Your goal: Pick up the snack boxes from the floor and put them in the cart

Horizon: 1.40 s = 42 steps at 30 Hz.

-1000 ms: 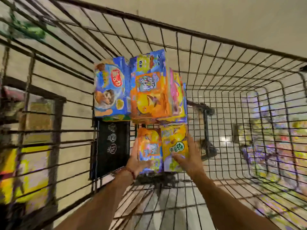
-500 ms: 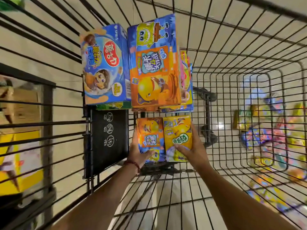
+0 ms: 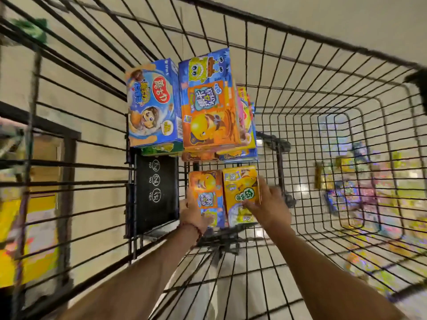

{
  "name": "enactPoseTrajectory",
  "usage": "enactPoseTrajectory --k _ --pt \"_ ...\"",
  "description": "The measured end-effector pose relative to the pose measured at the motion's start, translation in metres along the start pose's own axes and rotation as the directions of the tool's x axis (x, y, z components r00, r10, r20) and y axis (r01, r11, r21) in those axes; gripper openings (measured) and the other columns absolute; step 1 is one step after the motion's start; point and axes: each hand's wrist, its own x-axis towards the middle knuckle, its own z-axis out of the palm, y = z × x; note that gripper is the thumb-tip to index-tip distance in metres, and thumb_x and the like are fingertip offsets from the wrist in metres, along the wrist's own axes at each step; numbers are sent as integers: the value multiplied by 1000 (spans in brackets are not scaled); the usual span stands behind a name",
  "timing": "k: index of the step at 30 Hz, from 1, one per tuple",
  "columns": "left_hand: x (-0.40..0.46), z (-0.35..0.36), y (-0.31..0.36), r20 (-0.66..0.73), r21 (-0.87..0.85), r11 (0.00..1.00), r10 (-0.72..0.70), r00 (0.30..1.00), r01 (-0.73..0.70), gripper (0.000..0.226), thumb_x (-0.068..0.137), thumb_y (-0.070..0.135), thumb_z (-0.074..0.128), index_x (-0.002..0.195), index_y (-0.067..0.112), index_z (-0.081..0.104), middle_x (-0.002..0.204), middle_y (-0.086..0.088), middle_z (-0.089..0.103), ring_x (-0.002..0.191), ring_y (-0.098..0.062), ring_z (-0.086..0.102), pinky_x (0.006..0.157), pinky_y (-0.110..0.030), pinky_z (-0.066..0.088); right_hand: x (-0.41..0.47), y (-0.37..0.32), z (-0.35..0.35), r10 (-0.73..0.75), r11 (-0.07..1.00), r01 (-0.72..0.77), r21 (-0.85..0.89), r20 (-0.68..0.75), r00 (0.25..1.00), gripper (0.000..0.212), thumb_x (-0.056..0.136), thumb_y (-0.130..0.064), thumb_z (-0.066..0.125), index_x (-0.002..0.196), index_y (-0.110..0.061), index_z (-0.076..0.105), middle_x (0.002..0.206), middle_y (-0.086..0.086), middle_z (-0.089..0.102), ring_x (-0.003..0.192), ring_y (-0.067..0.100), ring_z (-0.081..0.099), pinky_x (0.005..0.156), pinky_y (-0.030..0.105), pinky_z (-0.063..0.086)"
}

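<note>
Both my arms reach down into the black wire cart [image 3: 323, 72]. My left hand [image 3: 193, 215] grips an orange snack box [image 3: 205, 192] along its left edge. My right hand [image 3: 269, 209] grips a yellow snack box [image 3: 241, 192] with the thumb on its face. The two boxes sit side by side, low in the cart. Beyond them stand a blue box [image 3: 152, 105] and an orange and blue box [image 3: 208, 112], with more boxes packed behind and under these.
A black child-seat flap [image 3: 154, 190] with white symbols lies left of the held boxes. Through the mesh at the right, several snack boxes [image 3: 342, 181] lie on the tiled floor. Yellow shapes show through the left wall.
The view has shifted and tilted, so the stacked boxes now sit lower in frame. Both hands keep their grip on the two boxes, in about the same spot in the cart.
</note>
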Motion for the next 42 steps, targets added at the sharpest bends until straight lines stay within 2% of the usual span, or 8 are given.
enactPoseTrajectory --k 6,10,16,21,24,27,37,42 --pt "-73 -32 83 13 414 868 297 955 -276 82 92 37 54 151 11 4 156 -15 10 142 -28 17 114 -34 21 -46 -10 -93 -142 958 74 -278 -233 962 66 98 -50 36 153 -24 10 156 7 23 140 23 26 108 38 33" --pt "-136 -62 158 -26 703 517 706 708 -489 73 95 46 39 151 21 0 159 -4 0 146 -24 0 118 -45 0 -94 -1 -167 -230 927 45 -373 -468 853 57 100 -46 29 151 -22 21 157 5 25 144 25 24 113 43 24" --pt "-244 -66 274 42 848 154 934 355 -506 69 97 45 36 151 22 0 159 -1 -3 145 -23 -9 115 -50 -4 -182 50 -266 -213 953 -45 -299 -771 601 58 84 -42 35 128 -14 61 136 12 56 126 35 51 103 54 34" --pt "-346 -4 340 124 867 -88 991 41 -490 73 90 46 51 150 21 16 158 -4 11 146 -27 4 112 -59 5 -281 135 -309 -179 951 -187 -246 -932 314 50 88 -38 43 128 -14 61 138 13 53 128 36 47 101 56 34" --pt "-406 52 355 176 844 -256 963 -206 -472 82 65 45 76 136 16 49 144 -10 44 134 -31 39 100 -64 30 -347 196 -313 -93 939 -304 -162 -969 228 54 84 -40 44 130 -17 58 141 11 51 130 35 46 105 57 30" --pt "-468 113 354 213 808 -358 918 -336 -468 83 62 45 77 135 15 51 144 -11 45 134 -31 39 99 -66 30 -415 263 -303 -22 911 -404 -84 -988 156 56 83 -41 43 134 -19 50 142 12 50 132 34 40 107 57 22" --pt "-625 316 293 362 601 -642 749 -555 -475 78 64 46 75 132 16 53 141 -13 48 133 -32 40 97 -70 28 -613 454 -202 245 744 -630 222 -968 -53 55 84 -42 41 133 -18 46 141 12 50 130 35 41 106 60 25" --pt "-659 400 247 465 438 -757 652 -599 -485 70 66 45 76 126 15 58 133 -14 54 124 -34 50 91 -70 34 -676 515 -122 423 608 -697 381 -898 -122 56 79 -32 68 130 -14 55 138 16 51 125 41 47 101 64 31"
